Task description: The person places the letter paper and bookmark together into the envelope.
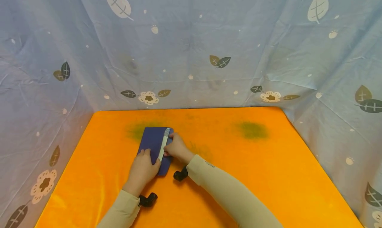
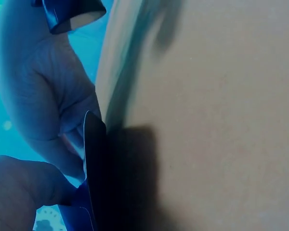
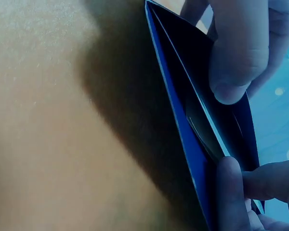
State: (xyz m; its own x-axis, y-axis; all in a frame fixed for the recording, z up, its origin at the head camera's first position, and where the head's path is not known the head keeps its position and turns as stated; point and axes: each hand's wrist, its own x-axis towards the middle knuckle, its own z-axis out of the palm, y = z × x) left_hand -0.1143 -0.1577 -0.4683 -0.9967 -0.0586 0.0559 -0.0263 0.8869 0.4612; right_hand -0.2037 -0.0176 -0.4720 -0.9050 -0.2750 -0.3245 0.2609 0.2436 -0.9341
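Observation:
Both hands hold a dark blue envelope-like sleeve left of the table's middle. My left hand grips its near side, fingers on the front and thumb by the opening. A pale strip with a silvery, glittery far end shows along that opening. At the right side, my right hand pinches at the strip with thumb and fingers. In the right wrist view the sleeve gapes, and a thin light-edged sheet shows inside. The right fingertips are right at this sheet; the left thumb presses the far wall.
An orange cloth covers the table, with greenish dark patches near its back. Pale blue leaf-print curtains stand behind it and on both sides. A black wrist camera sticks out from the left cuff, another from the right.

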